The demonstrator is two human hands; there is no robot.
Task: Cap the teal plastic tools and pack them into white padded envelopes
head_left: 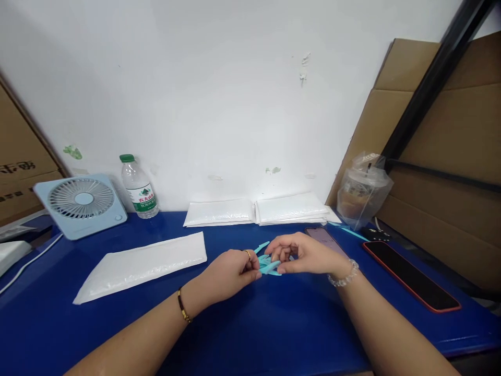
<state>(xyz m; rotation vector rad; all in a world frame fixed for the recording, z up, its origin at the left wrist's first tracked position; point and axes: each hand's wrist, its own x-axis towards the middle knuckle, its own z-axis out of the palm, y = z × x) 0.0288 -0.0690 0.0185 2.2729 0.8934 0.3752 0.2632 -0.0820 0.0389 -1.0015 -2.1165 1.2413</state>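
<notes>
we have a small tangle of thin, flat teal strips [270, 268], smooth and slightly curled, midway between the surface's front and back edges, a little right of its middle. our left hand [237, 271] pinches one strip between thumb and fingers; a gold ring [247, 254] and a dark band [183, 307] with gold fittings sit on that arm. our right hand [299, 253] bends over the same tangle, fingers curled, thumb close to the strip's other end; we cannot tell whether it grips. a clear beaded bracelet [344, 275] circles its wrist.

just behind the right hand lies a flat phone [323, 237], partly covered by it. toward the surface's right edge lies a second phone [410, 274], black glass in a red-orange rim. left of our hands a long white pouch [143, 265], puffy and crinkled, slants toward the left edge. two stacks [219, 212] of similar pouches lie along the back edge.

at the back left corner a pale blue plastic fan [82, 203] leans tilted beside a clear ribbed bottle [139, 188] with a green cap. near the back right corner stands a cup [356, 196] of brown drink in a filmy bag. the surface [242, 334] is deep blue and faintly glossy.
</notes>
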